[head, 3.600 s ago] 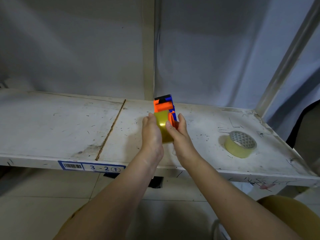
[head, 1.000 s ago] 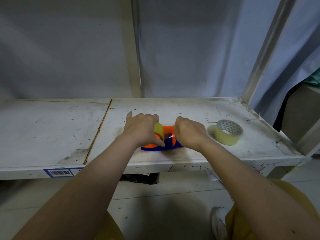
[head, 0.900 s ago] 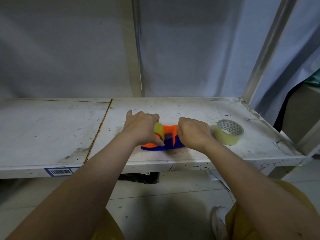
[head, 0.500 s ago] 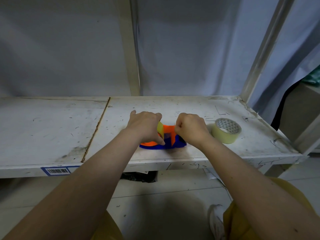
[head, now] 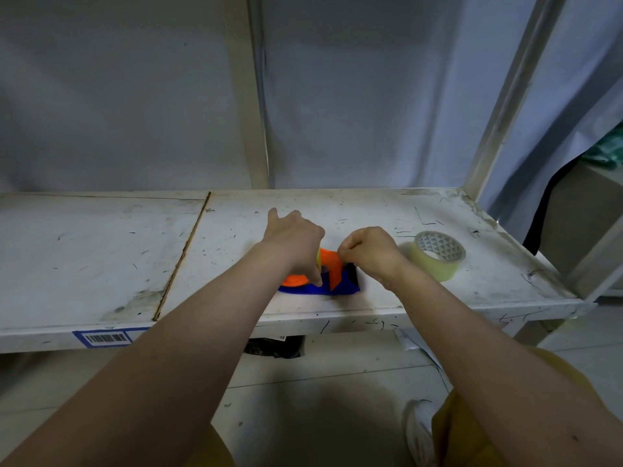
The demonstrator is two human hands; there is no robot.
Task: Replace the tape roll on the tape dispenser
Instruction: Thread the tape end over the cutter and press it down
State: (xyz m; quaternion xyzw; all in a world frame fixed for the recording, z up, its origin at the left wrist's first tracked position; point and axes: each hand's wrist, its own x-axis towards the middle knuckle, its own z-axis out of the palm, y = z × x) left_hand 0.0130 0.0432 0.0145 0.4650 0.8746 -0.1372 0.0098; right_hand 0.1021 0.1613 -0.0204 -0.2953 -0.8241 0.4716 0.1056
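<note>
An orange and blue tape dispenser [head: 332,281] lies on its side on the white shelf [head: 101,264], near the front edge. My left hand [head: 295,241] presses down over the yellowish tape roll [head: 319,256] mounted on it, and most of the roll is hidden. My right hand [head: 369,252] is closed in a pinch at the dispenser's right end, thumb and fingers together near the orange flap. What it pinches is too small to tell. A second clear tape roll [head: 437,255] lies flat on the shelf to the right, apart from both hands.
The shelf has a seam [head: 183,254] left of the hands and a barcode label [head: 106,338] on its front lip. Metal uprights [head: 249,96] and grey sheeting stand behind. A tiled floor lies below, with a dark object [head: 274,347] under the shelf.
3.6 s ago both hands held the dispenser upright; it now lies on the shelf. Over the last second my right hand has lifted slightly at the dispenser's right end, fingers pinched.
</note>
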